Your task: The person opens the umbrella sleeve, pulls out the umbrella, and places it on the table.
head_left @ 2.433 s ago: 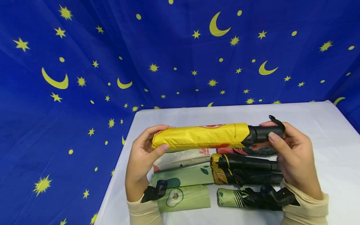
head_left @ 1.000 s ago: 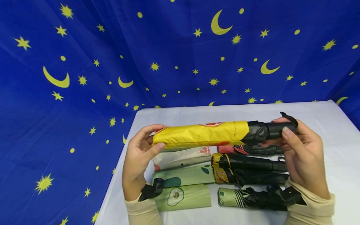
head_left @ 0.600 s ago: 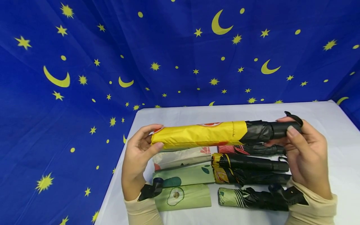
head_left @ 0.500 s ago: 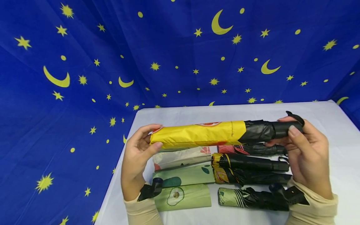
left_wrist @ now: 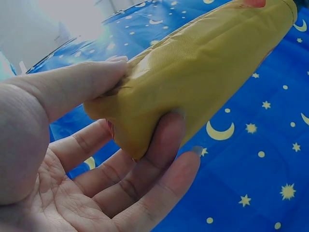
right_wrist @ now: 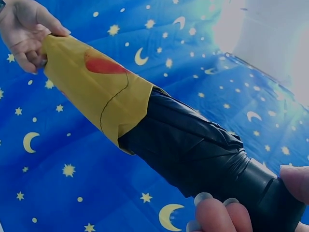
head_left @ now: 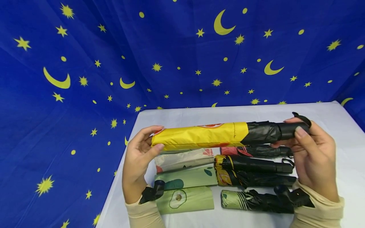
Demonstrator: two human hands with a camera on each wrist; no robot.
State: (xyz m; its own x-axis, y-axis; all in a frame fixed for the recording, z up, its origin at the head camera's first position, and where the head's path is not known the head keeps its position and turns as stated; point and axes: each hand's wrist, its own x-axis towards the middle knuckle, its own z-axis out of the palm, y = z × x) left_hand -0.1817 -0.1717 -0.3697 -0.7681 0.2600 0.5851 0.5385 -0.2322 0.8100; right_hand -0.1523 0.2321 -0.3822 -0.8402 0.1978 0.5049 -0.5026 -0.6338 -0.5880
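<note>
A folded black umbrella (head_left: 262, 133) lies partly inside a yellow fabric cover (head_left: 196, 136) with red-and-white fruit prints, held level above the table. My left hand (head_left: 138, 161) pinches the cover's far left end between thumb and fingers, its fingertips pressing into the cloth in the left wrist view. With my right hand (head_left: 316, 158) I grip the umbrella's black handle (right_wrist: 270, 193), whose wrist strap (head_left: 302, 118) loops over the fingers. Wrinkled black canopy shows between handle and cover mouth. The rest of the umbrella is hidden inside the cover.
Below lie several flat covers: a whitish one (head_left: 185, 160), a green one (head_left: 191, 178) and an avocado-print one (head_left: 196, 201). Right of them are folded umbrellas: red-black (head_left: 256, 151), two yellow-black (head_left: 253, 164) and green-black (head_left: 256, 201). A blue star-and-moon curtain (head_left: 182, 47) backs the white table (head_left: 313, 114).
My right hand has moved right, drawing the umbrella partly out of the yellow cover, so more black canopy shows. My left hand has shifted slightly left, still pinching the cover's end.
</note>
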